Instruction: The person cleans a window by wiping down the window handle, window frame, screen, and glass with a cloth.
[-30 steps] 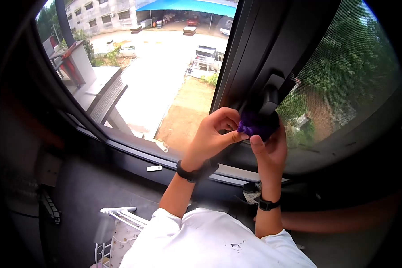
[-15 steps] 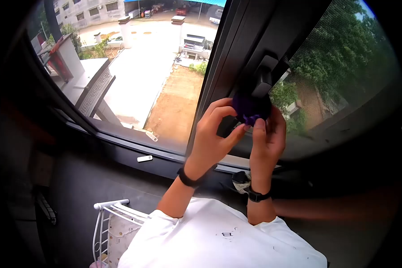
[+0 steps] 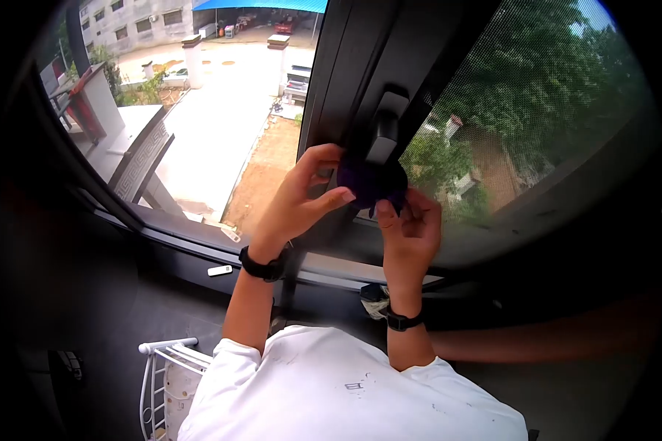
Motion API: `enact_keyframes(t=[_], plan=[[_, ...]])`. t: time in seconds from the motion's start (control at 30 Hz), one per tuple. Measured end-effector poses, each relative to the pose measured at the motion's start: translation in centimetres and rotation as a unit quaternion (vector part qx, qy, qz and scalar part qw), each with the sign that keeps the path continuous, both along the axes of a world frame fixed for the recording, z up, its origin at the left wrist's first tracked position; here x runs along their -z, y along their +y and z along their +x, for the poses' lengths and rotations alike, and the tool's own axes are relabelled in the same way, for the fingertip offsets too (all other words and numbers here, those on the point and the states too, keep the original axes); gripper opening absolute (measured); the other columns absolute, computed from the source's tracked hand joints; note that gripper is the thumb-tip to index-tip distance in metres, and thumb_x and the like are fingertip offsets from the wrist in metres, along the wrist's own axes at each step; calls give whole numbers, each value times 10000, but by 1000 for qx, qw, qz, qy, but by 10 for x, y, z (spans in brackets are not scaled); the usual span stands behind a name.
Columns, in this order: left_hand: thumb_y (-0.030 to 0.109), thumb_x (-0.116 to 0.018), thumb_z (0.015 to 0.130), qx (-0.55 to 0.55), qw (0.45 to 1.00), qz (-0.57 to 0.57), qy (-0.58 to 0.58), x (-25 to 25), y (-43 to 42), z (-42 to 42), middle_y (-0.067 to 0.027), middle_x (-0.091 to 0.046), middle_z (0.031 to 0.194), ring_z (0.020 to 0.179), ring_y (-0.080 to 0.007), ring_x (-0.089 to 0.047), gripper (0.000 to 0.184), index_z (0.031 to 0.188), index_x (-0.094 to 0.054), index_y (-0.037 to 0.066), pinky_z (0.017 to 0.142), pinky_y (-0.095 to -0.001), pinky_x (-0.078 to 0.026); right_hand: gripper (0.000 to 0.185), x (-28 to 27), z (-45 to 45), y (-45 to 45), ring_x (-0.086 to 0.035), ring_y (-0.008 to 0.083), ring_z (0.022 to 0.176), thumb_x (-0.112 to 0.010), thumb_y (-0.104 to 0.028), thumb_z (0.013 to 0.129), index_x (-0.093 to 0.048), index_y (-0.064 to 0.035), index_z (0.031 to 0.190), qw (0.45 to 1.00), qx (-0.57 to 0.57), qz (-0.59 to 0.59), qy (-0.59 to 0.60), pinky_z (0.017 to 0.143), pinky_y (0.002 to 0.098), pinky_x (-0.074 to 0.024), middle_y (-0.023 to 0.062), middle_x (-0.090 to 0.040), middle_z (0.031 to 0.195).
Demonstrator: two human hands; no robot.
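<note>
A dark purple, rounded object with a gathered lower edge sits just under the black window handle, against the dark frame. My left hand is at its left side, thumb and fingers apart, the thumb tip near its edge. At its lower right, my right hand pinches the gathered edge between thumb and fingers. Black bands are on both wrists.
A small white remote lies on the dark sill at the left. Below the window frame is a small dark and pale bundle. A white metal rack stands at lower left. Greenery shows through the mesh screen.
The view has shifted, so the handle and purple object appear further left. My left thumb and fingers have spread from the gathered edge, while my right hand stays on it.
</note>
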State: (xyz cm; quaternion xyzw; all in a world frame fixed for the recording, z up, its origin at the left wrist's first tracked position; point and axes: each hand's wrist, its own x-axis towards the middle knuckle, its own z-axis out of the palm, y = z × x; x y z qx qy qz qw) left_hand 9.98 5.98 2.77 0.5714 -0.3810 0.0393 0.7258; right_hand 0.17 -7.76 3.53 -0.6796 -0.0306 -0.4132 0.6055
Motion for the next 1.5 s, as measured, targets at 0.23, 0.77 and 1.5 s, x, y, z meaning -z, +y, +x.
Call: enact_keyframes(t=[0.23,0.77,1.5], plan=[[162,-647,872,129,983,-76,110,4,-6,-1,-68,-516,1167,1059,-112,-498,553,1309,-348,2,898,-253,-420,368,-13,-15,15,-571,298,1092,-644,-103,835,-557,-4,1178,973,62,-220,-7,908,336,-445,191,-552,1215],[39,-695,797,59,984,-137,101,8,-26,-25,-70,-509,1074,991,-113,-526,512,1187,-363,40,858,-249,-446,301,-4,-7,1,-608,204,940,-606,-48,848,-573,7,1143,987,90,-127,32,771,302,-499,134,-611,1093],[84,-617,888,103,974,-148,136,7,-12,-28,-130,-558,1205,1092,-145,-532,484,1301,-399,-42,895,-250,-438,522,2,12,13,-661,215,838,-739,-218,775,-536,-26,1216,979,119,-156,50,706,312,-511,126,-661,955]])
